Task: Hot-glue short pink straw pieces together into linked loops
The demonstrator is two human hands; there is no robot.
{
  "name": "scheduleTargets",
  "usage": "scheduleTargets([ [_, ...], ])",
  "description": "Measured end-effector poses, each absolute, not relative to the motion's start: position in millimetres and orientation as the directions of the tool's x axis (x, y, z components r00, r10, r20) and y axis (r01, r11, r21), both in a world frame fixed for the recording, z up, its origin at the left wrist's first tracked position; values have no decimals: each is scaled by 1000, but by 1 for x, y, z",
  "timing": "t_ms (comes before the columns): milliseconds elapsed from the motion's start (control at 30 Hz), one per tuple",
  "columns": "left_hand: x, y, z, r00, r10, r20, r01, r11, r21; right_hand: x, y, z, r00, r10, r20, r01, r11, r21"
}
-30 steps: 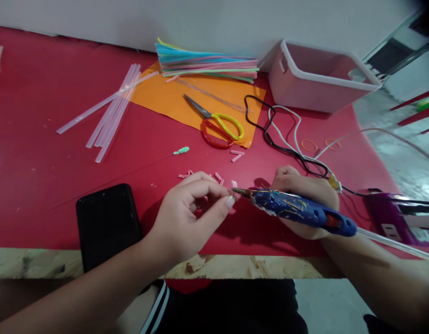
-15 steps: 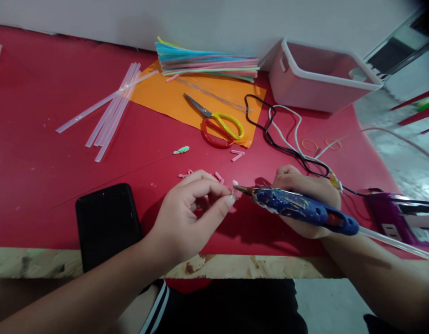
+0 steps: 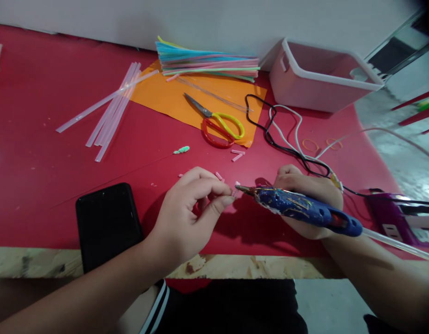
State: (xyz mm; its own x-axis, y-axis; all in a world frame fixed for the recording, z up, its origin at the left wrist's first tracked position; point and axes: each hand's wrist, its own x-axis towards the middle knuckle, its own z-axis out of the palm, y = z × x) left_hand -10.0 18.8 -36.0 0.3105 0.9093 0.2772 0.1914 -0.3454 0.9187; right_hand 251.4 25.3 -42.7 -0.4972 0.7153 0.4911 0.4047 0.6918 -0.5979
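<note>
My left hand (image 3: 191,215): pinching, at its two o'clock, a small pink piece (image 3: 235,192); likely light, soft, best held by the lower edge. My right hand (image 3: 312,189), at three o'clock: gripping a glue gun (image 3: 298,204).

Left grip (image 3: 188,215) seemingly pinches a pink piece (image 3: 235,192).

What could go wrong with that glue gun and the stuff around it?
The blue plastic glue gun has its pointed metal nozzle right by the bare left grip; if hot, it might burn fingertips.
The black rectangular phone reaches the pale wooden table edge, beside the left forearm, and could get nudged off.
</note>
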Motion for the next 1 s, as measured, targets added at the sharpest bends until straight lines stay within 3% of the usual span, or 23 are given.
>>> scheduleTargets([
  [1000,-10,20,-31,308,917,253,250,-334,909,253,24,-44,-527,699,485,414,708,-572],
])
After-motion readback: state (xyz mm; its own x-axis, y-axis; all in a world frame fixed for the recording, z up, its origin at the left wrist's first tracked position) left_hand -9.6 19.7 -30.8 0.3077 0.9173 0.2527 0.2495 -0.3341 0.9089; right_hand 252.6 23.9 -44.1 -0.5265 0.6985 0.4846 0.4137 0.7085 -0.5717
